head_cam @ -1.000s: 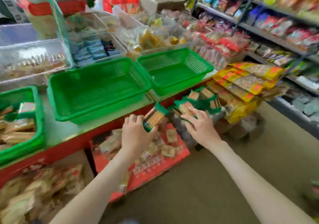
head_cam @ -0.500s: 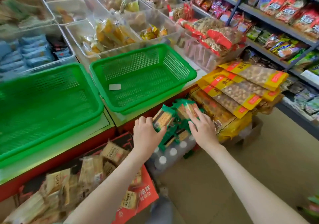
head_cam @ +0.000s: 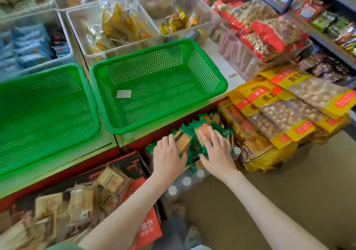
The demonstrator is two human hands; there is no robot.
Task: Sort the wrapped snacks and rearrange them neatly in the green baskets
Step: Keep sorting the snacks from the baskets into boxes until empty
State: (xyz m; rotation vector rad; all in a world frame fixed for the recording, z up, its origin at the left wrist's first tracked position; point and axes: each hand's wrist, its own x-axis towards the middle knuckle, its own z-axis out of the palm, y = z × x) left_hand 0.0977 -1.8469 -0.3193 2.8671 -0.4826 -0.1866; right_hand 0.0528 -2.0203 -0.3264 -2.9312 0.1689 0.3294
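Two empty green baskets stand on the counter: the left basket (head_cam: pixel 92 99) and the right basket (head_cam: pixel 208 60), which holds only a white paper slip (head_cam: pixel 123 94). Below the counter's front edge lies a pile of green-wrapped snacks (head_cam: pixel 194 153). My left hand (head_cam: pixel 168 156) grips one green-wrapped snack (head_cam: pixel 183 141) at the pile's left side. My right hand (head_cam: pixel 217 149) lies on the pile with fingers spread flat over another green-wrapped snack (head_cam: pixel 202 132).
Clear bins (head_cam: pixel 119 30) of assorted snacks fill the counter behind the baskets. Yellow bags of nuts (head_cam: pixel 285 111) are stacked right of the pile. A red carton (head_cam: pixel 148 228) of beige wrapped snacks sits lower left. White-capped bottles (head_cam: pixel 186 181) lie under the pile. Shelves line the right.
The view has swung right and drawn closer to the right basket. Both hands have sunk onto the green-wrapped pile; the left hand still holds its snack, and the right hand's fingers have flattened.
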